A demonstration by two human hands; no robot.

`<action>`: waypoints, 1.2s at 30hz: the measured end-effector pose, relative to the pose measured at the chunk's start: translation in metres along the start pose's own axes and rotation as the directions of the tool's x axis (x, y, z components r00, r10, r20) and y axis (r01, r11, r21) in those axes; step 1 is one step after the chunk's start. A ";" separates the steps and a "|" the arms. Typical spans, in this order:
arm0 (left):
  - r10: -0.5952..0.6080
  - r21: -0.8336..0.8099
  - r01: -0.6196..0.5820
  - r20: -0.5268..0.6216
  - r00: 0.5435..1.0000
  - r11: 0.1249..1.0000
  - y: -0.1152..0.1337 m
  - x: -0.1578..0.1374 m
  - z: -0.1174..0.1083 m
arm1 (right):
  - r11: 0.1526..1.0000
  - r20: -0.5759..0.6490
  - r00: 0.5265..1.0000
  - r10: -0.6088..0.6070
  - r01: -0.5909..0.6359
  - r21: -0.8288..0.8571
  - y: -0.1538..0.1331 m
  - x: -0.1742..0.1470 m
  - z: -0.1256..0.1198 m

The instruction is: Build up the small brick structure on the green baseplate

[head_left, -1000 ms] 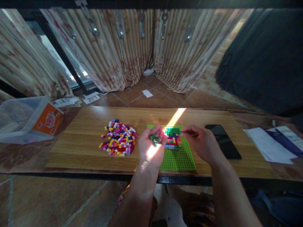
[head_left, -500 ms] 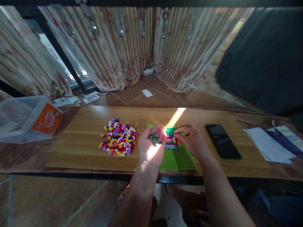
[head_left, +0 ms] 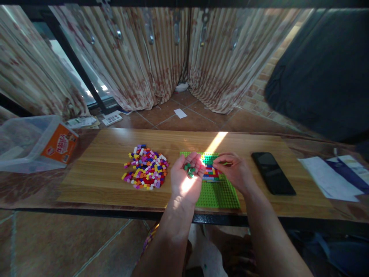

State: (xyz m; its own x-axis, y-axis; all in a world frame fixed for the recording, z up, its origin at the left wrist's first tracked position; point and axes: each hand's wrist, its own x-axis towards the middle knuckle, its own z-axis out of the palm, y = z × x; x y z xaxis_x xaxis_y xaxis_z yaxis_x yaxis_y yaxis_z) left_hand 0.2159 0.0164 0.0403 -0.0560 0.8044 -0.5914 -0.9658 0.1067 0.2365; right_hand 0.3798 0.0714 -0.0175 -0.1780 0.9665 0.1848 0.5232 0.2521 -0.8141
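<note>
My left hand is cupped palm up over the left part of the baseplate, holding several small green bricks. Beneath both hands lies a lime-green studded baseplate. Rows of red, white, blue and other coloured bricks are fixed on its upper part, with a darker green area at the top. My right hand is at the right side of these rows, thumb and index finger pinched at the brickwork. Whatever sits between those fingertips is too small and covered to make out.
A loose pile of coloured bricks lies left on the wooden table. Right of the baseplate is a black phone, with papers farther right. A clear plastic box with an orange label stands at the far left.
The whole view has shifted slightly. My right thumb and index finger look a little closer together at the brickwork. My left hand still holds the green bricks in its palm.
</note>
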 end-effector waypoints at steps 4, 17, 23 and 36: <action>-0.010 0.014 0.010 0.010 1.000 1.000 -0.002 -0.001 0.000 | 1.000 0.007 1.000 -0.004 0.004 -0.004 -0.002 0.000 0.000; -0.055 0.027 0.053 0.073 0.996 0.998 -0.002 -0.009 0.004 | 0.987 -0.067 0.990 -0.123 0.129 0.092 -0.054 -0.014 -0.015; -0.055 0.029 0.051 0.132 0.990 0.998 -0.003 -0.011 0.004 | 0.972 0.146 0.973 -0.180 0.153 0.178 -0.090 -0.027 -0.011; -0.098 0.101 0.082 0.169 0.981 0.992 -0.003 -0.014 0.004 | 0.961 0.286 0.920 -0.269 0.277 0.011 -0.093 -0.028 0.002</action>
State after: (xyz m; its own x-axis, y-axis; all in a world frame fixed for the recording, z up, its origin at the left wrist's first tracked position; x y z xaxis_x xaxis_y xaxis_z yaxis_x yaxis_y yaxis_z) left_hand 0.2209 0.0072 0.0513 0.0828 0.8773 -0.4727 -0.9367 0.2304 0.2638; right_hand 0.3345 0.0206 0.0524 -0.5429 0.8073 0.2311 0.4444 0.5098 -0.7367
